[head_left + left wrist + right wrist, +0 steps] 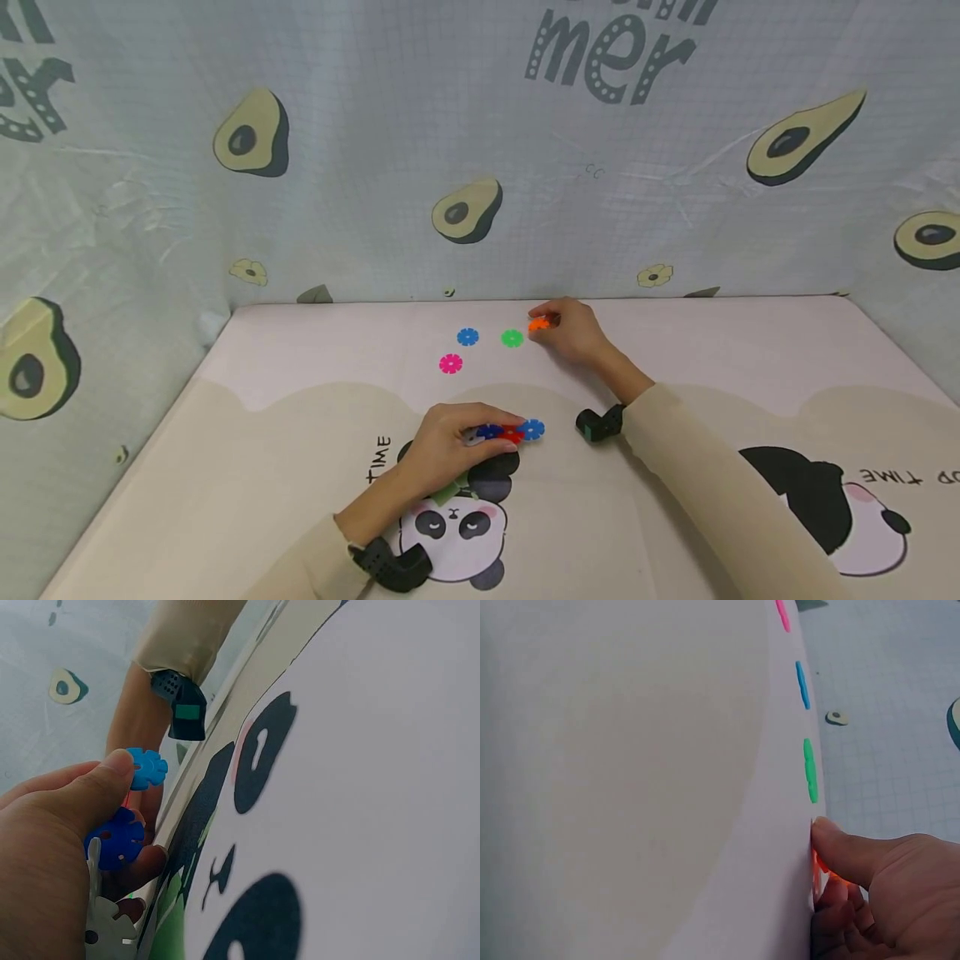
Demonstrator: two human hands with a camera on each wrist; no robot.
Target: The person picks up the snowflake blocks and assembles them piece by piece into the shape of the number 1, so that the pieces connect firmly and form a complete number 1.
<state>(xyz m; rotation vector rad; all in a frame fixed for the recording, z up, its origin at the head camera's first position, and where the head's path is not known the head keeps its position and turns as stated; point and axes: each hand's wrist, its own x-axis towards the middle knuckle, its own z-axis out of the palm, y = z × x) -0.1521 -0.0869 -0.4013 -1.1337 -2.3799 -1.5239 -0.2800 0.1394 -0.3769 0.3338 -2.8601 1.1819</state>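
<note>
My left hand (452, 440) pinches a joined string of notched plastic snowflake discs above the panda print. Its light blue disc (533, 430) is at the far end, beside a red disc (512, 435) and a dark blue disc (120, 838). A greyish-white disc (111, 930) sits at the near end, partly covered by the hand. Toward the back of the table, my right hand (573, 332) pinches an orange snowflake disc (538, 324) at the tabletop, between thumb and fingers. Just left of it lies a green disc (512, 338).
Two more loose discs, one blue (468, 337) and one pink (451, 363), lie flat left of the green one. A printed cloth covers the table (300, 467). Behind its back edge hangs an avocado-patterned curtain (360, 167).
</note>
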